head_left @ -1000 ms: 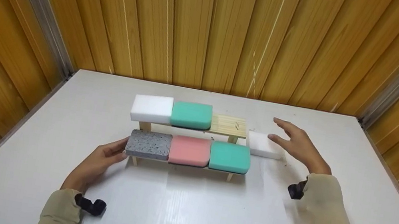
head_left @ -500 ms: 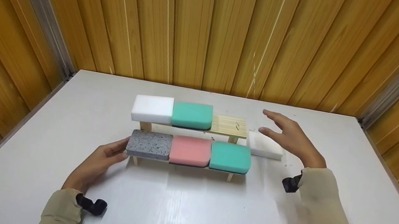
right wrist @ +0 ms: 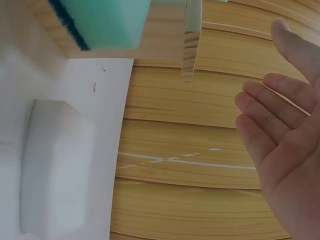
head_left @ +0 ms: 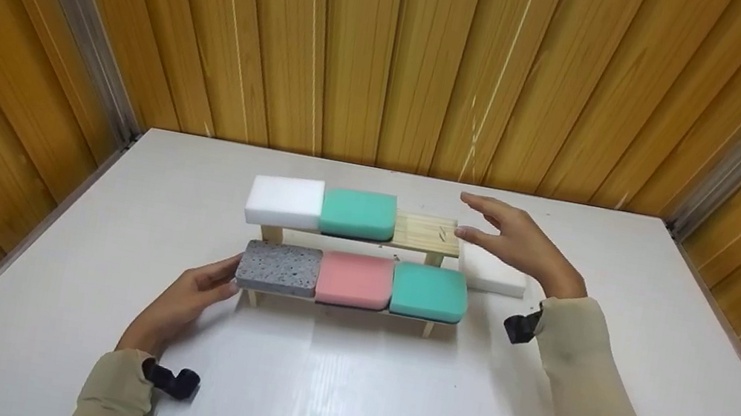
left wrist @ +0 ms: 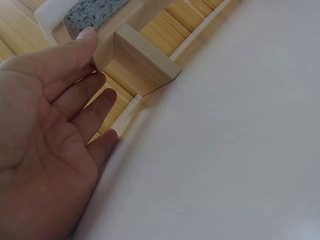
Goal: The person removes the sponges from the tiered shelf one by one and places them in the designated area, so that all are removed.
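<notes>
A two-step wooden stand (head_left: 425,233) stands on the table. On its lower step are a grey speckled block (head_left: 279,269), a pink sponge (head_left: 355,281) and a green sponge (head_left: 430,292). Its upper step carries a white sponge (head_left: 286,201) and another green sponge (head_left: 360,213); bare wood shows at the right end. My left hand (head_left: 186,304) touches the stand's left end by the grey block, thumb in front, other fingers loosely extended. At the upper step's right end, my right hand (head_left: 522,245) hovers with thumb and fingers spread, holding nothing.
Another white block (head_left: 496,273) lies on the table (head_left: 338,398) right of the stand, partly behind my right hand in the head view. Wood-patterned panels (head_left: 352,47) rise behind the table and at both sides.
My right hand has moved left and slightly away from me, from over the loose white block to the upper step's right end. My left hand has stayed at the stand.
</notes>
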